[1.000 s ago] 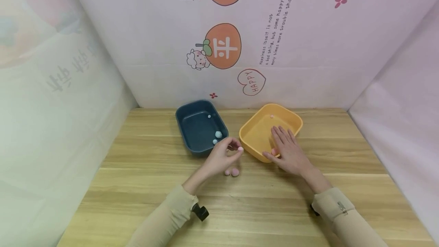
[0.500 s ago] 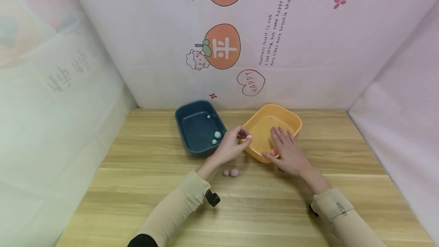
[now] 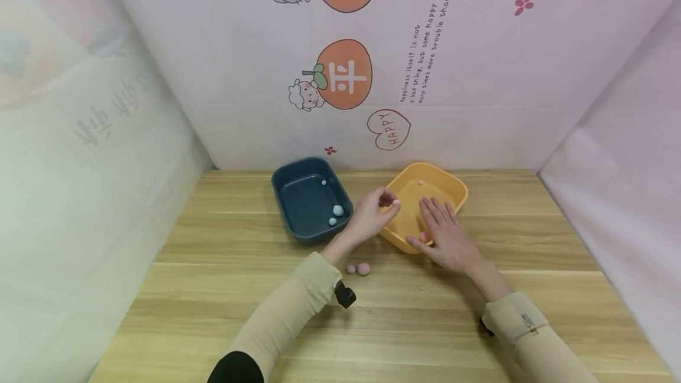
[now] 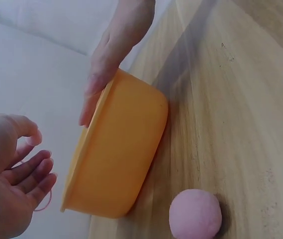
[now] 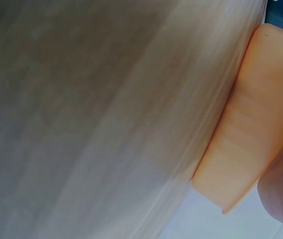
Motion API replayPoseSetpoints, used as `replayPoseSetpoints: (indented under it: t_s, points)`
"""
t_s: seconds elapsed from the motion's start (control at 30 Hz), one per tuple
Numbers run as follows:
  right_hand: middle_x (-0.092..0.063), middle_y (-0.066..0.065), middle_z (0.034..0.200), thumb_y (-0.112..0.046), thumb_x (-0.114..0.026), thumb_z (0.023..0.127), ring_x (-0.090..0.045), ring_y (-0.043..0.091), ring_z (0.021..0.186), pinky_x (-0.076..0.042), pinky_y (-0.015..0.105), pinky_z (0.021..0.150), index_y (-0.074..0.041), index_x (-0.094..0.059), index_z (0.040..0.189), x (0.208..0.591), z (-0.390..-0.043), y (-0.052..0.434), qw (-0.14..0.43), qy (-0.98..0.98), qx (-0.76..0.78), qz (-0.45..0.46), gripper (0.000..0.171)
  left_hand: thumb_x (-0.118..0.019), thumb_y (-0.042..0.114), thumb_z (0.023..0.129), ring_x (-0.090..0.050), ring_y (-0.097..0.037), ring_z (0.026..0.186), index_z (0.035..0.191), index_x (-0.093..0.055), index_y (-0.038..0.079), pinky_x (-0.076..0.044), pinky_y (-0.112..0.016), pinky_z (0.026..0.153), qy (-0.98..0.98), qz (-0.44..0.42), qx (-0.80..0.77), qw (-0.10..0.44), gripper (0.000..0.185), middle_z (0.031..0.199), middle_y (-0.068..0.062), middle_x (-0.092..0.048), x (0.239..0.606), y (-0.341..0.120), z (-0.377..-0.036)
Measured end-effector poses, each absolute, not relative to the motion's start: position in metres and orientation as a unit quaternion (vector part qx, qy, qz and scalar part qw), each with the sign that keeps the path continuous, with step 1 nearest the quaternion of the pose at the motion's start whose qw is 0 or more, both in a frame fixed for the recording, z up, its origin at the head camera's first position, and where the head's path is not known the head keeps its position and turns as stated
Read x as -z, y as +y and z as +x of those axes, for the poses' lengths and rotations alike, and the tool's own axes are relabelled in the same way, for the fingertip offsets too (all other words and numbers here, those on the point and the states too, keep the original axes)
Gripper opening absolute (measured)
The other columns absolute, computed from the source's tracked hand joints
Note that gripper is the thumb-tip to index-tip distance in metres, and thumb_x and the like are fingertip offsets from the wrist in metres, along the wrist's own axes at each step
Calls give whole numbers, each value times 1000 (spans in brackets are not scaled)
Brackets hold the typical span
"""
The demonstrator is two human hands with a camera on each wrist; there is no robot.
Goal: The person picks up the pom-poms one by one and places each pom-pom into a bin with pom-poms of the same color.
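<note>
Table: pale wooden plank tabletop [image 3: 213,312], filling the lower half of the head view.
Orange tray: rounded rectangular orange plastic tray [image 3: 457,189], centre-right of the head view, tilted up on its near edge; one tiny pink ball [image 3: 421,182] lies near its far wall.
Blue tray: rounded rectangular dark blue plastic tray [image 3: 298,197], just left of centre, holding three pale blue balls [image 3: 337,210] along its right side.
Right hand: right hand [image 3: 446,235] lies flat, fingers straight and spread, over the orange tray's near rim, steadying it; a pink ball [image 3: 424,236] shows beneath the thumb side.
Left hand: left hand [image 3: 372,213], at centre, is raised over the orange tray's left rim, thumb and forefinger pinched on a small pink fuzzy pom-pom ball [image 3: 396,202]; other fingers loosely curled in the left wrist view.
Loose balls: two pink pom-pom balls [image 3: 363,268], one larger, one smaller, lie on the table below centre, near the left wrist.
Risk, drop: the pinched ball sits right at the rim, so it may fall outside or bounce off the wall.
Risk, tray: if the flat hand eases off the tilted tray, it could rock or slide, and its contents roll.
Risk, sleeve: the left forearm passes close above the loose balls and may sweep them away.
</note>
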State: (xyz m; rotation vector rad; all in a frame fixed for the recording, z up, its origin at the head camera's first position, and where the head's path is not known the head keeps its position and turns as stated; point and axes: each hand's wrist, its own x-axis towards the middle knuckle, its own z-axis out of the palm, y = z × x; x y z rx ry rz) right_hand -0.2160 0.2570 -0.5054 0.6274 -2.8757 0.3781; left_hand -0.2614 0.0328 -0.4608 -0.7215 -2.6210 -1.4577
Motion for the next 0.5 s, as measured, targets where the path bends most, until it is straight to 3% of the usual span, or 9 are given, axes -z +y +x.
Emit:
replayPoseSetpoints:
  t_s: [0.2,0.5]
  points:
    - [-20,17,162,-64,-51,91,-15,36,152,-3,51,125,-2,-19,154,505,-215,257,84,-966,-129,209,95,-63,26,95,-62,-11,97,105,-61,13,-54,-25,92,-853,-226,467,46,17,100,1,-64,466,40,-270]
    - [-18,15,163,-65,-50,91,-13,35,152,-2,51,125,-4,-17,155,505,-215,258,81,-966,-133,206,95,-66,23,93,-62,-19,104,112,-62,10,-52,-36,98,-852,-221,472,49,24,108,-3,-64,467,39,-269]
